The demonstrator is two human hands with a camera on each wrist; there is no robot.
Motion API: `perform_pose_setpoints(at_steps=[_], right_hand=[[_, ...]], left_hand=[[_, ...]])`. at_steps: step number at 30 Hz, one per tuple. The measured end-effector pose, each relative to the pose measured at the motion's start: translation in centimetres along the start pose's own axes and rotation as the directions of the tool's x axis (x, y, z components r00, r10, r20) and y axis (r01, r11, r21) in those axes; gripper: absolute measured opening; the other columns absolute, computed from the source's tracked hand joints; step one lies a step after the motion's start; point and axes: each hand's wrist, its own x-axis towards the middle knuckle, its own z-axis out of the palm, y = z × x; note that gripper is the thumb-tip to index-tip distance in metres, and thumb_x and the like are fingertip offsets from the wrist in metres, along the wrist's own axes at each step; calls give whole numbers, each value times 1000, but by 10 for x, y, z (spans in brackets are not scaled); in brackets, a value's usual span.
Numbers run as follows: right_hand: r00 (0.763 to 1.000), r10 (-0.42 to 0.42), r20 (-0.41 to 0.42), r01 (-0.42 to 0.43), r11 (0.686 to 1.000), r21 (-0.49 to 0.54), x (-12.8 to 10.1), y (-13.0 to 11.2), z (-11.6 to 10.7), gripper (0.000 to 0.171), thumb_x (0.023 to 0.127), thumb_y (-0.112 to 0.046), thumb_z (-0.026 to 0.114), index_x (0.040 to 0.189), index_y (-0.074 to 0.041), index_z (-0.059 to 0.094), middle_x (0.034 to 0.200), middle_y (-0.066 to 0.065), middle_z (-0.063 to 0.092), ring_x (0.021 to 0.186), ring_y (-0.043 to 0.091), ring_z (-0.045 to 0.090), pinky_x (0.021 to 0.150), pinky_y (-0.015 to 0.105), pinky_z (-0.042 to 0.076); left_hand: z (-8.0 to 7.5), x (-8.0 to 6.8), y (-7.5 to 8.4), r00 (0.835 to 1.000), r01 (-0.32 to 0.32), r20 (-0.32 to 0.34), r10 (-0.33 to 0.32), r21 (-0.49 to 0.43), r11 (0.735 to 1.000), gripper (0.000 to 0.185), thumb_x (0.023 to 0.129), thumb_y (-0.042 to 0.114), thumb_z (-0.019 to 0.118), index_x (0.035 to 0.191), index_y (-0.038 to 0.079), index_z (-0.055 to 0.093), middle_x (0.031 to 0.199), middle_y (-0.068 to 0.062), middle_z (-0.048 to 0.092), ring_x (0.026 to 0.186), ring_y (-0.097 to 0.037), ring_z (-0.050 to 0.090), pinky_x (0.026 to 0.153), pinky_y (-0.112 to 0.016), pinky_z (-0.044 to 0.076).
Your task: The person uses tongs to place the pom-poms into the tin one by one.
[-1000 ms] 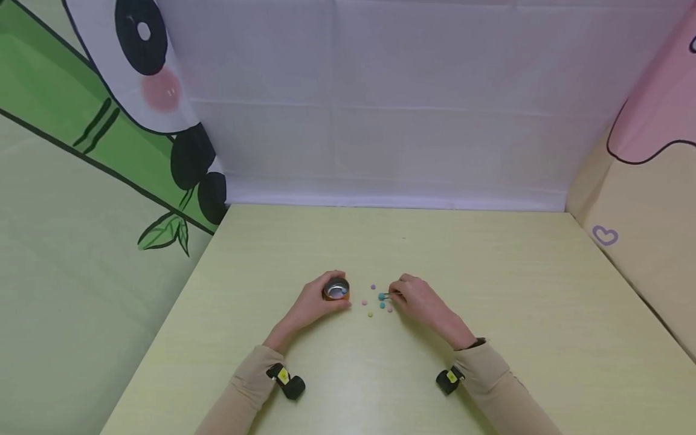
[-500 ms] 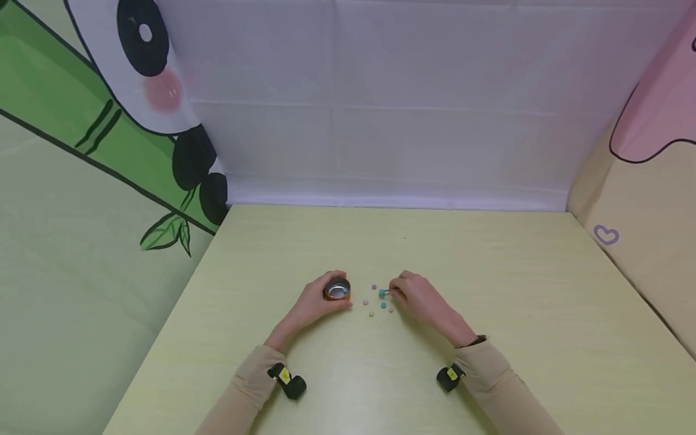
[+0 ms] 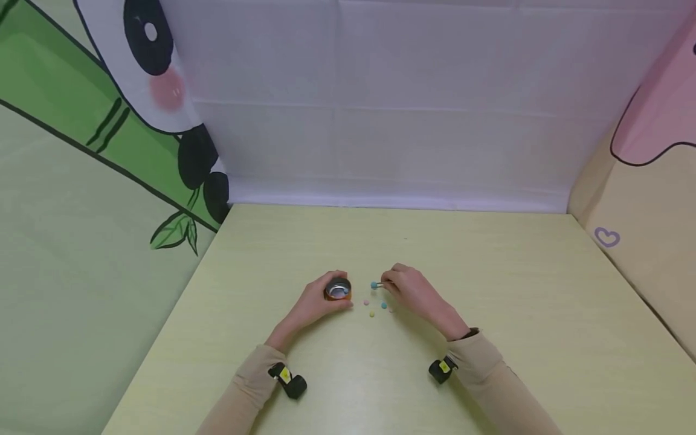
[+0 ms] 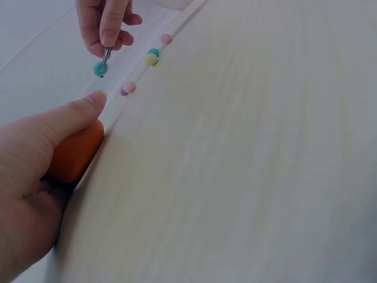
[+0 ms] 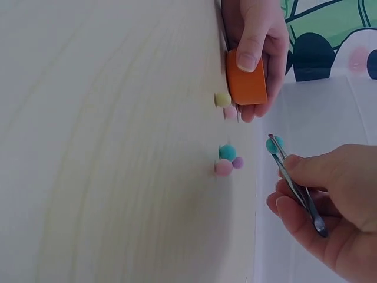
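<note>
My left hand (image 3: 317,300) grips a small orange cup (image 3: 338,290) with a shiny metal inside, standing on the pale table (image 3: 489,302). In the right wrist view the thumb and fingers wrap the orange cup (image 5: 246,82). My right hand (image 3: 393,284) pinches thin metal tweezers (image 5: 297,186), whose tips hold a teal ball (image 3: 374,285) in the air just right of the cup. The same teal ball (image 4: 101,69) shows in the left wrist view. Several small balls lie on the table below it: pink (image 3: 366,302), yellow (image 3: 372,314) and teal (image 3: 383,306).
White cloth (image 3: 380,109) backs the table. A panda and bamboo sheet (image 3: 109,151) hangs at the left, a pink and beige one (image 3: 641,181) at the right. Black wrist cameras (image 3: 288,380) sit on both sleeves.
My right hand has lifted the teal ball in the tweezers off the table and carried it up and left, closer to the cup. The left hand and cup stayed put.
</note>
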Motion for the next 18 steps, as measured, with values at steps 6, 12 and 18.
perform_pose_setpoints(at_steps=[6, 12, 18], right_hand=[[1000, -14, -9, 14, 1000, -1, 7, -5, 2, 9, 93, -7, 67, 95, -3, 75, 88, 7, 70, 80, 16, 63, 72, 28, 55], [999, -38, -6, 38, 999, -5, 14, -8, 4, 9, 94, -6, 66, 95, -3, 74, 89, 7, 70, 80, 16, 62, 72, 27, 54], [999, -55, 2, 55, 998, -8, 20, -14, 1, 7, 93, -8, 67, 94, -4, 73, 86, 6, 67, 76, 14, 58, 69, 25, 51]], left_hand=[[-1, 0, -2, 1000, -4, 1, 4, -1, 1000, 67, 78, 26, 85, 136, 12, 55, 136, -7, 62, 126, -26, 57, 106, -46, 45], [0, 1, -3, 1000, -5, 3, 5, 2, 1000, 67, 79, 28, 85, 137, 14, 55, 137, -6, 61, 127, -25, 57, 106, -45, 45], [0, 0, -2, 1000, -23, 1, 23, -3, 1000, 68, 79, 30, 85, 137, 14, 54, 137, -6, 61, 126, -25, 58, 105, -46, 46]])
